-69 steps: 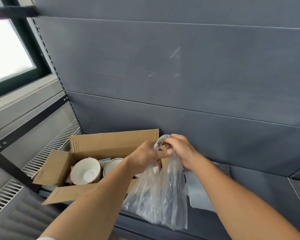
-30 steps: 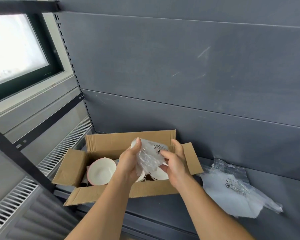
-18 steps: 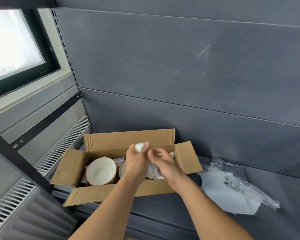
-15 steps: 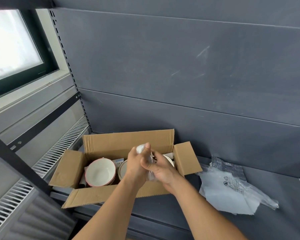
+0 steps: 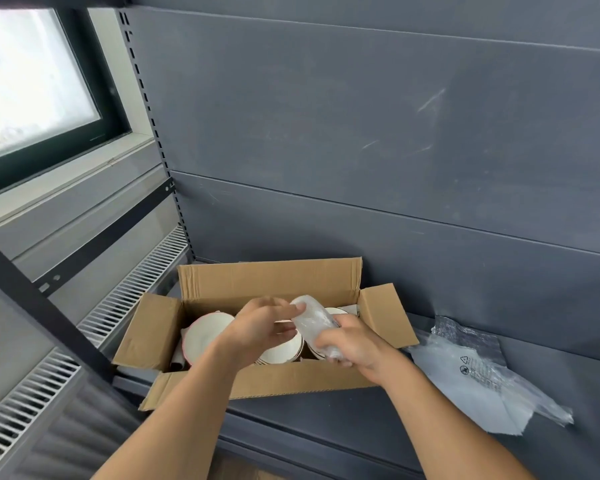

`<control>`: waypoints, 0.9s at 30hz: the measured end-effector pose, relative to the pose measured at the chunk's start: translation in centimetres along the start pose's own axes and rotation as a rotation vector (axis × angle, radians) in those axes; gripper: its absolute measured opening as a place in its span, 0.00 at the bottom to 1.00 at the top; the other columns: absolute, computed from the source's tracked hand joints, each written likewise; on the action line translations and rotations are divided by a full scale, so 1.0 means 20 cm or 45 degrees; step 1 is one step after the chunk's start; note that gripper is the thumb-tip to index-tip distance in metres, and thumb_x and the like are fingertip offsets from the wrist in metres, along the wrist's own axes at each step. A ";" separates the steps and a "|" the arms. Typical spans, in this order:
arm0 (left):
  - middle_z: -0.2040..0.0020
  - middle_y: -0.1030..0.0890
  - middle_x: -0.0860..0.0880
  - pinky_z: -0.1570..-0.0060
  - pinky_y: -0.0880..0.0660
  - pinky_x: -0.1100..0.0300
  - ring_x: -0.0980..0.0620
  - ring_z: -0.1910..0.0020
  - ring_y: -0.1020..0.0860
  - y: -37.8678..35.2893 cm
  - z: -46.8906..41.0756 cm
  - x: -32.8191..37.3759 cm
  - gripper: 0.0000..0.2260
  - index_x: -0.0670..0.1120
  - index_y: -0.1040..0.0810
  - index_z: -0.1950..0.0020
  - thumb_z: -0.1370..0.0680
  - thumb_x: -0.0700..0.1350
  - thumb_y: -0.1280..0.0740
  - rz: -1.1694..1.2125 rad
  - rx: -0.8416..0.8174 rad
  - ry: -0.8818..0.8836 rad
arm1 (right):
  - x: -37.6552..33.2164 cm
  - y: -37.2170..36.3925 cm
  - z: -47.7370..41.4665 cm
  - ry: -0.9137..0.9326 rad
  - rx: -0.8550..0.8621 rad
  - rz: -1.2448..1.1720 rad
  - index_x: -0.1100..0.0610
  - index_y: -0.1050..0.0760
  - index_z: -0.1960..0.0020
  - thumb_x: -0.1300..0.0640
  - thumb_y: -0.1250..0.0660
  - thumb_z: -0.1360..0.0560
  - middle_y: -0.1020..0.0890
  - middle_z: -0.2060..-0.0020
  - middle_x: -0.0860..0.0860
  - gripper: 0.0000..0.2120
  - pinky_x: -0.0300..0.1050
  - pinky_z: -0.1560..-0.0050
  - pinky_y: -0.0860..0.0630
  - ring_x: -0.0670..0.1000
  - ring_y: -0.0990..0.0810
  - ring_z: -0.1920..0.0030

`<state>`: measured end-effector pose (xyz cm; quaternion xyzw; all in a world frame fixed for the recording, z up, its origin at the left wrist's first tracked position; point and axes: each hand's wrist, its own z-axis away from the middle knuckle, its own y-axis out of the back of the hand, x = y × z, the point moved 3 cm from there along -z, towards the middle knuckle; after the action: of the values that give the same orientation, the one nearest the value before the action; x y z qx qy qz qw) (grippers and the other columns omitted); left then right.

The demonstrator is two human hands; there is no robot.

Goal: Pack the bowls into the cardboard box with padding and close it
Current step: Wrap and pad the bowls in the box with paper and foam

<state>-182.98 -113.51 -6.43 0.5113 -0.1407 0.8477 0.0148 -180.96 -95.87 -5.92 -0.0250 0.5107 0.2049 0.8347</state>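
An open cardboard box (image 5: 257, 285) sits on a dark grey shelf, all flaps folded out. Inside stand white bowls with reddish rims: one at the left (image 5: 201, 332), one in the middle (image 5: 284, 348) and one at the right (image 5: 336, 310), partly hidden by my hands. A clear plastic padding sheet, rolled into a tube (image 5: 312, 318), hovers over the bowls. My right hand (image 5: 352, 342) grips its lower end. My left hand (image 5: 260, 323) touches its upper end with fingertips.
More clear plastic padding (image 5: 475, 375) lies on the shelf (image 5: 413, 410) to the right of the box. The shelf's grey back panel rises behind. A slotted radiator grille (image 5: 129, 292) and a black shelf upright (image 5: 39, 303) are at the left, below a window.
The loose plastic bag I held up has been crumpled and rolled into a compact tube. Both hands lowered it over the bowls in the box.
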 end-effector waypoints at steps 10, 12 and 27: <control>0.59 0.19 0.42 0.60 0.22 0.61 0.49 0.62 0.21 -0.05 0.03 -0.07 0.04 0.38 0.20 0.54 0.26 0.38 0.28 -0.006 -0.101 -0.070 | 0.04 -0.03 0.00 -0.064 -0.230 -0.233 0.69 0.25 0.40 0.68 0.29 0.28 0.20 0.54 0.56 0.17 0.50 0.53 0.18 0.55 0.18 0.56; 0.60 0.19 0.43 0.60 0.22 0.62 0.50 0.62 0.20 -0.05 0.02 -0.09 0.02 0.38 0.21 0.56 0.25 0.36 0.29 0.096 -0.092 -0.059 | 0.06 -0.02 0.01 -0.047 -0.203 -0.385 0.68 0.24 0.39 0.67 0.27 0.28 0.20 0.57 0.55 0.18 0.41 0.62 0.20 0.52 0.19 0.60; 0.53 0.18 0.38 0.41 0.22 0.50 0.40 0.50 0.19 -0.12 -0.16 -0.18 0.04 0.36 0.21 0.53 0.26 0.32 0.29 0.466 0.159 -0.139 | 0.05 0.19 -0.26 -0.109 0.212 -0.897 0.67 0.22 0.48 0.62 0.30 0.24 0.21 0.60 0.57 0.09 0.35 0.67 0.22 0.48 0.25 0.67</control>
<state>-183.69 -109.97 -10.39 0.5224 -0.1788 0.8143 -0.1790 -186.42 -93.32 -8.54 -0.1229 0.4503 -0.1366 0.8737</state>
